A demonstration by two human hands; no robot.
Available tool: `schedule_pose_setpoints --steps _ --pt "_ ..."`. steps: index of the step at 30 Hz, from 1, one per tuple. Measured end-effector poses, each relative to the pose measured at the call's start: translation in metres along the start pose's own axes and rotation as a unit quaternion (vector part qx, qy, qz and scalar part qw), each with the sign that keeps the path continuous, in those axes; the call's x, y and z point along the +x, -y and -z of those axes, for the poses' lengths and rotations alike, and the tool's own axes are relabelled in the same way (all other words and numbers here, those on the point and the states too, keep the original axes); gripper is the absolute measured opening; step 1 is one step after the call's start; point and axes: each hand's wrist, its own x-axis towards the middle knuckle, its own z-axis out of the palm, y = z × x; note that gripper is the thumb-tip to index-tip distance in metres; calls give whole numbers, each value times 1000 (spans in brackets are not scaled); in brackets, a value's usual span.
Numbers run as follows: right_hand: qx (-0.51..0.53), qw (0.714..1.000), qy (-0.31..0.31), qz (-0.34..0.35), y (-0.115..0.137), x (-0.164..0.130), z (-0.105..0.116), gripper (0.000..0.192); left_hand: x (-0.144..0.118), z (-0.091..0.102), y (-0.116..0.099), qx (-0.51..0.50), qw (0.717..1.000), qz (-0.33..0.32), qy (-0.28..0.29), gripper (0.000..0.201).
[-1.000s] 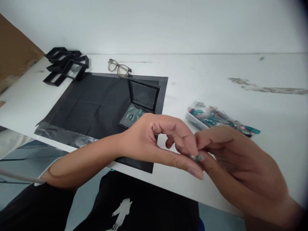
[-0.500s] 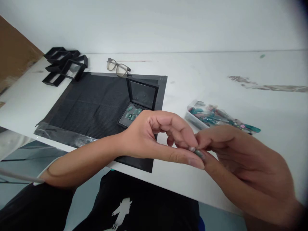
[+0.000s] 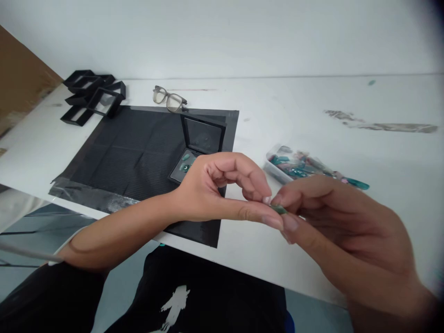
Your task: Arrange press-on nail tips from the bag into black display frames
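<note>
Over the table's front part my two hands meet at the fingertips. Between them is a small glossy green press-on nail (image 3: 278, 209). My left hand (image 3: 229, 187) is closed on one end in a pinch of thumb and forefinger, its other fingers curled. From the right, my right hand (image 3: 350, 236) pinches the other end with thumb and fingers. A tiny whitish bit shows by my left fingertips; I cannot tell what it is. Behind my left hand stands an open black display box (image 3: 203, 134) holding green press-on nails (image 3: 186, 168), one with a pale crescent; my hand hides part of it.
A clear plastic tub (image 3: 277, 170) heaped with teal and pink pieces stands behind my right hand. The box rests on a black ribbed mat (image 3: 121, 152). Eyeglasses (image 3: 169, 98) lie at the mat's back edge. Several black frame-like boxes (image 3: 92, 95) are piled at the back left.
Both hands have shifted slightly up and left, still joined at the fingertips. More of the green nail shows between them, and my left hand covers more of the nails in the display box.
</note>
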Motion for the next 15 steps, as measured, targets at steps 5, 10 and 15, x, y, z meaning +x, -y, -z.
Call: schedule_pose_setpoints --steps 5,10,15 --pt "29 999 16 -29 0 4 -1 6 1 -2 2 -17 999 -24 25 29" --pt "73 996 6 -50 -1 5 1 4 0 -3 -2 -2 1000 2 10 27" --pt "144 987 0 -72 -5 7 1 3 -2 -4 -4 -3 1000 11 16 26"
